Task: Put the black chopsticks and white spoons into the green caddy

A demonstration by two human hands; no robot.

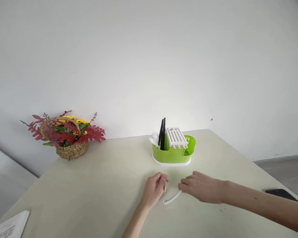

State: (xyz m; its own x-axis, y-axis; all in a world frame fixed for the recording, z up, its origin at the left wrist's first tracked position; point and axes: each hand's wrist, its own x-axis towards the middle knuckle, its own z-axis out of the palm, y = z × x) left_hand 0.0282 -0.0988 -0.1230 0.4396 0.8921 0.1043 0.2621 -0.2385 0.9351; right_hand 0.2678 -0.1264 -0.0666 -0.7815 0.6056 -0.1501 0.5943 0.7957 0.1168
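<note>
My left hand (155, 189) rests on the pale table (89, 191) with its fingers curled and pinched together near its tip. My right hand (201, 186) lies beside it, fingers bent over the upper end of a white spoon (171, 199) that lies flat on the table between the two hands. Behind them stands a green cutlery holder (173, 152) on a white base, with a white slotted insert (176, 137), black chopsticks (162, 134) and white spoons (154, 138) standing in its left part.
A woven basket of red leaves and yellow flowers (67, 135) sits at the back left of the table. A white paper (11, 226) lies at the front left corner, a black phone (280, 194) at the right edge. A white wall is behind.
</note>
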